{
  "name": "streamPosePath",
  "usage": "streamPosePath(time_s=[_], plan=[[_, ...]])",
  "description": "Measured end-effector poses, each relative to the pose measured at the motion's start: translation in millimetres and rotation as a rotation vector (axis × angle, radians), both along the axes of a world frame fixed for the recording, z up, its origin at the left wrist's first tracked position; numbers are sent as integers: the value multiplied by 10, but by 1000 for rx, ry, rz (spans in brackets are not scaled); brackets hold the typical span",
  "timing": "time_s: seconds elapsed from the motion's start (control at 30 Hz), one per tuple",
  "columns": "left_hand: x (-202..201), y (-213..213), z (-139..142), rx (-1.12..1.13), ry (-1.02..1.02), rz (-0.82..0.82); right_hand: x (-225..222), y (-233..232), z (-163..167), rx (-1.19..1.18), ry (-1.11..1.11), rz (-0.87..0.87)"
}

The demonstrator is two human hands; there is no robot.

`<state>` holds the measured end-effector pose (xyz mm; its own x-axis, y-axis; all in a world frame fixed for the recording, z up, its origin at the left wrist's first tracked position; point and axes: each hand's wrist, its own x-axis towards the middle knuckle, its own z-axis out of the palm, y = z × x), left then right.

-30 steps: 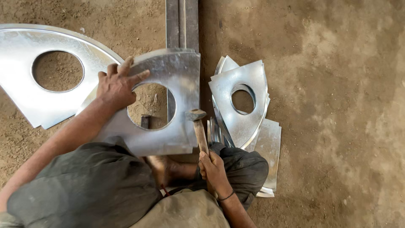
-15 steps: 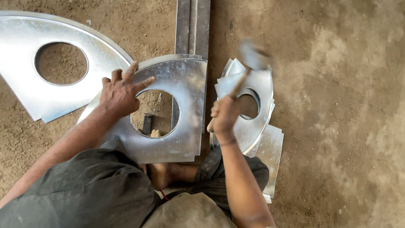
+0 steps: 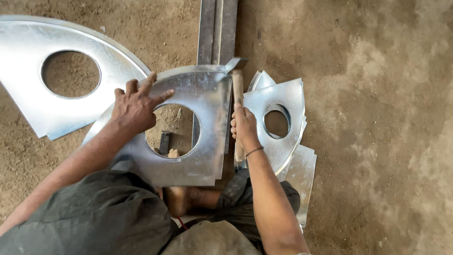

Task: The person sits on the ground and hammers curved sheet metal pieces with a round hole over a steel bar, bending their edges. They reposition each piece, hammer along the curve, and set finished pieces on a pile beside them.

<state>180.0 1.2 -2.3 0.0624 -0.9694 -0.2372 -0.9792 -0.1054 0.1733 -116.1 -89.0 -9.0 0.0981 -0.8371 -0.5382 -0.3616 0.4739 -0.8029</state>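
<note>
Hammer down on sheet's right edge, over the steel bar.
My right hand (image 3: 244,126) fisted round hammer (image 3: 237,94), handle running away from me, head at far corner; left hand (image 3: 137,106) spread flat, pressing metal sheet (image 3: 207,99) w/ hole, just left.

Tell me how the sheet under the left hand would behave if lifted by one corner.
The sheet looks thin with a large round hole, so it would probably flex and wobble. Its shiny surface suggests it may slip in the left hand. The cut edges look sharp, so likely risky to grip bare.
</note>
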Motion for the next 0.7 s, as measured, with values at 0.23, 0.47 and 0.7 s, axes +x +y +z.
streamPosePath(time_s=[0.23, 0.47, 0.7], plan=[[-7, 22, 61, 66, 26, 33, 9, 92, 69, -206, -120, -50], [5, 26, 75, 55, 30, 37, -9, 37, 38, -225, -256, -118], [29, 45, 74, 37, -8, 19, -60, 62, -63, -57, -164, -108]])
